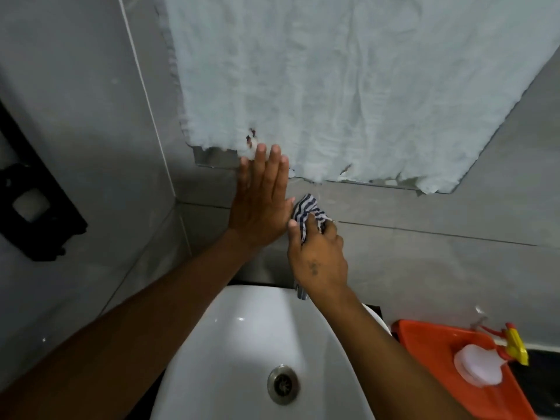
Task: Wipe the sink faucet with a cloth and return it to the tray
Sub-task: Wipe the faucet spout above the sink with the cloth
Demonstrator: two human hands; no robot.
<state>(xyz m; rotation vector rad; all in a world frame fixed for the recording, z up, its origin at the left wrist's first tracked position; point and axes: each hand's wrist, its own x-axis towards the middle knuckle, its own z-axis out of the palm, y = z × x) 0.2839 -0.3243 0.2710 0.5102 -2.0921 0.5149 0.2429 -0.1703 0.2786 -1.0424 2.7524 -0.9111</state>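
My right hand (318, 256) grips a dark-and-white striped cloth (309, 212), bunched over the top of the faucet above the white sink (230, 334). Only a small chrome piece of the faucet (301, 291) shows below my wrist; the rest is hidden by hand and cloth. My left hand (260, 195) is flat with fingers stretched out, pressed against the grey wall just left of the cloth and holding nothing. The orange tray (424, 338) sits to the right of the sink.
A spray bottle (481, 362) with a red and yellow trigger lies in the tray. The sink drain (283, 384) is at the basin bottom. A mirror covered by white fabric (348, 86) hangs above. A black holder (33, 213) is fixed to the left wall.
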